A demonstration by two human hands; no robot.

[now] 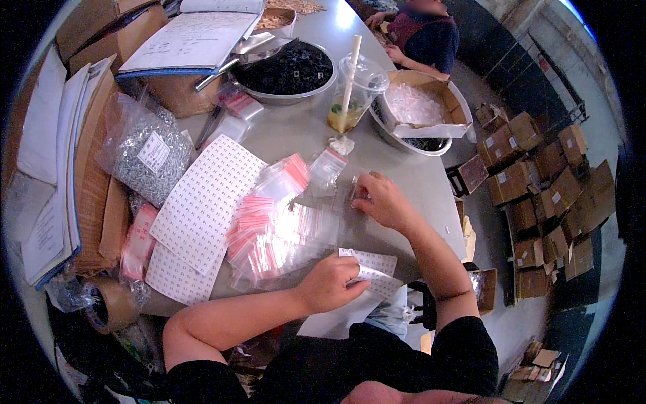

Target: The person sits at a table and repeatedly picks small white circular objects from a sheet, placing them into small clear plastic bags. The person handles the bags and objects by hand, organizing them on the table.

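Observation:
My left hand (328,284) is closed on a sheet of small printed stickers (378,273), which curls up near the table's front edge. Farther forward and to the right, my right hand (383,202) has its fingers curled together just above the tabletop. A small clear edge shows by its fingertips, too faint to name. Left of both hands lies a spread pile of clear zip bags (279,239) with red-striped tops. Another small zip bag (328,167) rests just beyond, near my right hand.
More sticker sheets (208,195) lie left of the bags, beside a bag of screws (149,151). Farther back stand a basin of black parts (286,71), a drink cup with straw (351,91) and a carton of clear pieces (420,108). A person (427,37) sits across.

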